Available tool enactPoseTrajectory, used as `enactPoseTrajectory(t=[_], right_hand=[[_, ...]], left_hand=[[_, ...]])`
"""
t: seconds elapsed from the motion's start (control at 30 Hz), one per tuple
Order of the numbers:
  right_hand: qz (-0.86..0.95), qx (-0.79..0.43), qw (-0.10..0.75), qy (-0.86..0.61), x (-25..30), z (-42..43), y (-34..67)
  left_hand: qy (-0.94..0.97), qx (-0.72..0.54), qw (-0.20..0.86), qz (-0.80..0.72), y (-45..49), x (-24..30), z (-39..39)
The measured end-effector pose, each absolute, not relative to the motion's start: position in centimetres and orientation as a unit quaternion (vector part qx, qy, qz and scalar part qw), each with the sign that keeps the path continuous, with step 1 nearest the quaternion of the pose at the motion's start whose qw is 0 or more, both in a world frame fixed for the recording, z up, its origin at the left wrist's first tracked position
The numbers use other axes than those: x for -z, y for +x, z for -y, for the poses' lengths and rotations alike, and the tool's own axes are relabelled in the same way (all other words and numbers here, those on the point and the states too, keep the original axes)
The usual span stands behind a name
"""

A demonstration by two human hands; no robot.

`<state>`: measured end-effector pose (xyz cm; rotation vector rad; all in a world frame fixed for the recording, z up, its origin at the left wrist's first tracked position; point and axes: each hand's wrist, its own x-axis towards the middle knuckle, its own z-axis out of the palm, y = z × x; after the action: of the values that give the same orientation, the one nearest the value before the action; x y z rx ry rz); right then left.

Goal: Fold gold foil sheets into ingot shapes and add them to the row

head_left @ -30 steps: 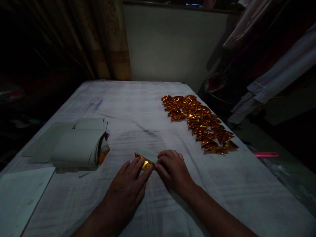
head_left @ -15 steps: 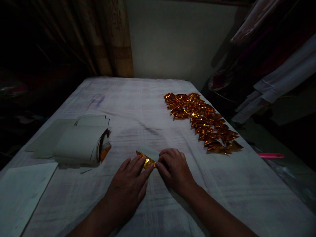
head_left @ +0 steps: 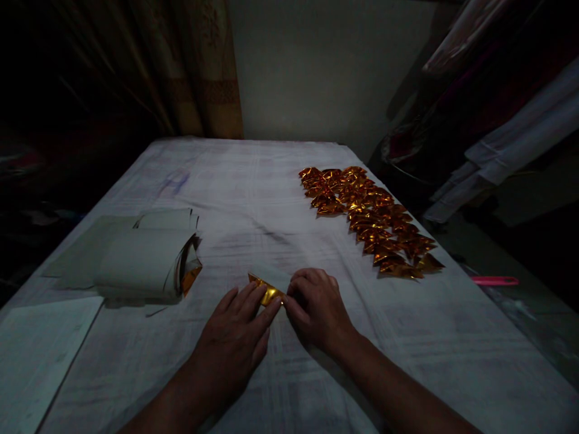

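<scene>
A sheet of gold foil paper (head_left: pixel 270 294), folded over with its pale back (head_left: pixel 274 276) showing along the far side, lies on the cloth in front of me. My left hand (head_left: pixel 239 319) rests flat over its left part, fingers stretched out and pressing it down; the thumb reaches toward the right end. My right hand (head_left: pixel 316 304) is closed, with curled fingers and thumb pinching the right end of the same paper. Parts of the sheet are hidden under the fingers.
Several folded gold foil pieces (head_left: pixel 371 223) lie in rows at the right. A stack of pale-backed foil sheets (head_left: pixel 136 259) bends over at the left, near a white sheet (head_left: pixel 45 349). The table (head_left: pixel 253 181) has a plaid cloth. A pink handle (head_left: pixel 495 281) shows beyond its right edge.
Both hands stay almost in place on the foil paper. The gold fold looks slightly smoother under the left fingers, and the view has shifted a little.
</scene>
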<state>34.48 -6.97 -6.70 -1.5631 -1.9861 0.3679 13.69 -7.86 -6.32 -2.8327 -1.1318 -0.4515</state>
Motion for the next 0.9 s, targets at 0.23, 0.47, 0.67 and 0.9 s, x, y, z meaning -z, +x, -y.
enactPoseTrajectory(t=[0.23, 0.47, 0.67, 0.9], right_hand=[[0.741, -0.161, 0.3, -0.579, 6.8, 7.0, 34.7], [0.744, -0.155, 0.303, -0.575, 7.0, 7.0, 35.1], [0.744, -0.133, 0.283, -0.591, 6.8, 7.1, 34.5], [0.747, -0.125, 0.283, -0.588, 7.1, 7.0, 34.7]], left_hand=[[-0.917, 0.125, 0.005, 0.378, 13.9, 6.0, 7.7], [-0.916, 0.111, -0.001, 0.386, 14.2, 5.7, 7.7], [-0.918, 0.11, -0.011, 0.382, 14.3, 5.4, 7.5], [-0.928, 0.104, -0.02, 0.358, 13.5, 4.6, 7.1]])
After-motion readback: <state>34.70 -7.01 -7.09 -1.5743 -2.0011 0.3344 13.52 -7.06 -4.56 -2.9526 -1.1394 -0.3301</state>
